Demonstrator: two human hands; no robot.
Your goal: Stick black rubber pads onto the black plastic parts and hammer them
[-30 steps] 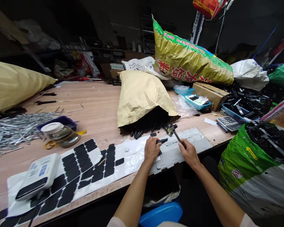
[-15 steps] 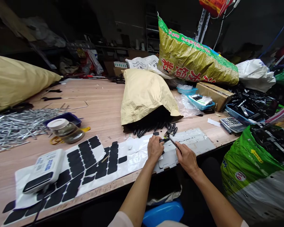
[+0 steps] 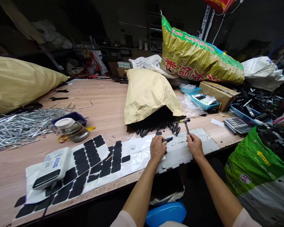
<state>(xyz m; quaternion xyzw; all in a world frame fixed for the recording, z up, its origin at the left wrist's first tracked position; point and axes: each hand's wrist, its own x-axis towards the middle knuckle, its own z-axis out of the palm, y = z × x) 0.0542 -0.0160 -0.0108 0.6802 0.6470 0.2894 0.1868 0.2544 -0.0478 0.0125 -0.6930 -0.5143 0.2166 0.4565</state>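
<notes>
Along the near edge of the pale, wood-grained desk (image 3: 101,101), the left hand (image 3: 158,147) is pinching one slim, glossy black rod-shaped part (image 3: 168,139) over a flat grey board (image 3: 204,143) with a notched front edge. The right hand (image 3: 195,145) is gripping one small hammer (image 3: 187,127) by its straight shaft, its head — yellowish at one end — standing up and apart from the black part. Two smooth tan sacks are lying on the desk: one bulky, creased sack (image 3: 151,94) is opening toward the hands, with more than half a dozen tapered black pieces (image 3: 145,131) spilling from its mouth; the other tan sack (image 3: 21,82) is sagging at the far left. Beside it, countless thin, shiny metal rods (image 3: 19,127) are piling up near one rounded clear jar (image 3: 75,131) with a white lid. One boxy white plastic device (image 3: 52,168) is resting on white sheets (image 3: 138,156) carrying dozens of flat, round-cornered black pads (image 3: 126,158). Three blue plastic baskets (image 3: 191,91) are sitting to the right, around one brown cardboard box (image 3: 219,94).
</notes>
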